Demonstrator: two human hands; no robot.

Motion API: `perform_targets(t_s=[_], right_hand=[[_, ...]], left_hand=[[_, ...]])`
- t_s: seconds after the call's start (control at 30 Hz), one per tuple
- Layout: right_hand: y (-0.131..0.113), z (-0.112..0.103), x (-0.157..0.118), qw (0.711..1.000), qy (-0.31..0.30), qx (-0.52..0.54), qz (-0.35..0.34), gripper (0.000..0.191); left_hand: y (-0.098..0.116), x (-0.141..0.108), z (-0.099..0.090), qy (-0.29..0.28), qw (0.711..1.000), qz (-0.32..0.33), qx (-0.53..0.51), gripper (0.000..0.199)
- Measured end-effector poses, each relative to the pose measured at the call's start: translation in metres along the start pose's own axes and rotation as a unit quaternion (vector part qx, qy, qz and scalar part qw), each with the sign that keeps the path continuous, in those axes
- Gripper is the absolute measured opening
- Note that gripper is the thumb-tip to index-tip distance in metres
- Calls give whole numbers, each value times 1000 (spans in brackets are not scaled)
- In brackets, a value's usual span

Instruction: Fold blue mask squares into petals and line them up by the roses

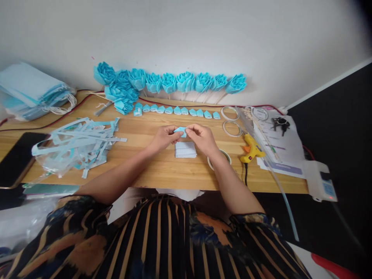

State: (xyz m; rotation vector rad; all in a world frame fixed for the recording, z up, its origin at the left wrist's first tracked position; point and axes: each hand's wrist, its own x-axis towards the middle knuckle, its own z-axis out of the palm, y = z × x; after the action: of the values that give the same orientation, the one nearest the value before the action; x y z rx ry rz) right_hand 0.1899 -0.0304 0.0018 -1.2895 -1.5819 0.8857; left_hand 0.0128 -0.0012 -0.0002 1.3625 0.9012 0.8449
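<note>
Between both hands is a small blue folded piece (181, 131) of sheet material, with a pointed top like a petal. My left hand (166, 137) pinches its left side between thumb and fingers. On the other side, my right hand (200, 135) grips its right edge with thumb and forefinger. Just below the hands lies a stack of pale rectangular sheets (185, 150) on the wooden table (154, 166). Farther back, several similar folded blue pieces (177, 111) stand in a row. A roll of tape (219, 159) is partly hidden by my right forearm.
Several blue flowers on sticks (186, 82) lean along the wall. Left are a heap of cut strips (84, 139), a phone (19, 157) and bagged masks (31, 89). Right are tape rolls (231, 128), a yellow glue gun (252, 149), papers (283, 135) and keys (281, 124).
</note>
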Motion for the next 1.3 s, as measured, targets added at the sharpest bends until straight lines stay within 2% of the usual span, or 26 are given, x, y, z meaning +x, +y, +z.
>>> perform_targets(t_s=[0.23,0.37,0.67,0.93,1.2,1.3], right_hand=[[-2,2,1,997,18,75,-11,20],[-2,2,1,998,13,63,-15,19],[-1,3,1,1000,13,26,0,17],[-5,2,1,1000,20,15,-2,15],[-7,2,0,1000,26,12,2,15],[-6,1,1,999,15,47,9,18]], left_hand=[[-3,2,-1,26,999,38,-15,29],[-5,2,-2,39,998,39,-12,27],[-1,0,0,11,999,33,-4,31],[-1,0,-1,9,999,34,-7,30],[-1,0,0,11,999,28,-16,26],[-1,1,0,21,999,28,-21,26]])
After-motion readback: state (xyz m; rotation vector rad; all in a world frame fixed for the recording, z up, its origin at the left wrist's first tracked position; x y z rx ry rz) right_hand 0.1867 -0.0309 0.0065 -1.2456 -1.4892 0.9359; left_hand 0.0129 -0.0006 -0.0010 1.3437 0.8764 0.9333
